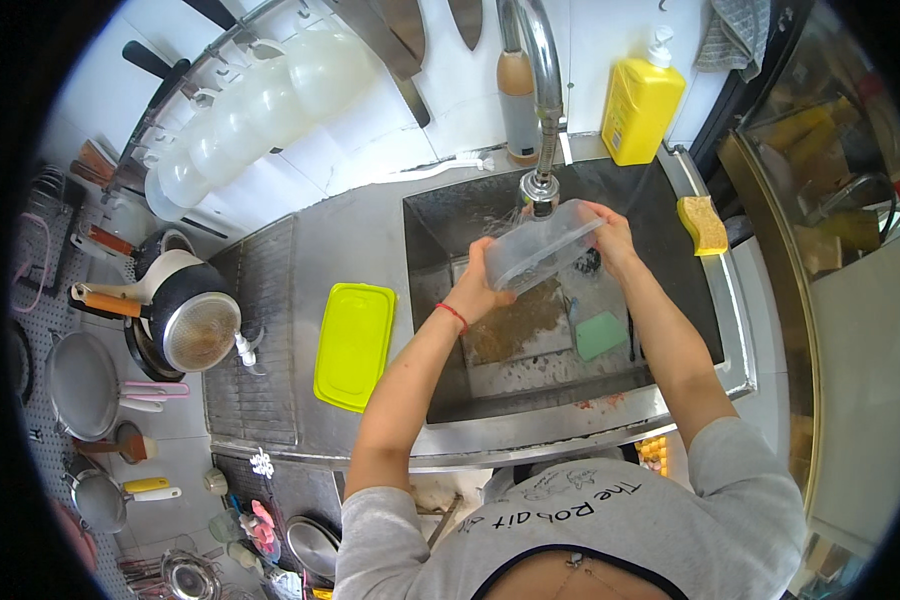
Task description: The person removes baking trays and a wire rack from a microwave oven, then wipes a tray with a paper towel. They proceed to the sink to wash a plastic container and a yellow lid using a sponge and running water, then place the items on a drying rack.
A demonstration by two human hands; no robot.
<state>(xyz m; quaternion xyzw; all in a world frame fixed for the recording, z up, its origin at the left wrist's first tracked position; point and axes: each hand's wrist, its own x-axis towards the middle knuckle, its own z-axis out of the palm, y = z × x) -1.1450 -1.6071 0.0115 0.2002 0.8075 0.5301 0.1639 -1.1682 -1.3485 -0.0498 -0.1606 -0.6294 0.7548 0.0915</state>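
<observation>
A clear plastic food container (540, 251) is held tilted over the sink, just under the metal faucet head (541, 196). My left hand (481, 281) grips its left end, and my right hand (609, 234) grips the right end. Water sprays out near the container's upper edge. Below it, the stainless steel sink basin (435, 375) holds a green scraper-like piece (600, 335) and a brown-stained patch on its bottom. To the left of the sink, a lime-green plastic lid (355, 345) lies flat on the steel counter.
A yellow pump bottle (641, 109) and a brown-capped bottle (519, 112) stand behind the sink. On its right rim rests a yellow sponge (701, 225). A white brush (442, 169) lies along the back ledge. Pots (199, 326) are at the left, beside a drain grid (251, 405).
</observation>
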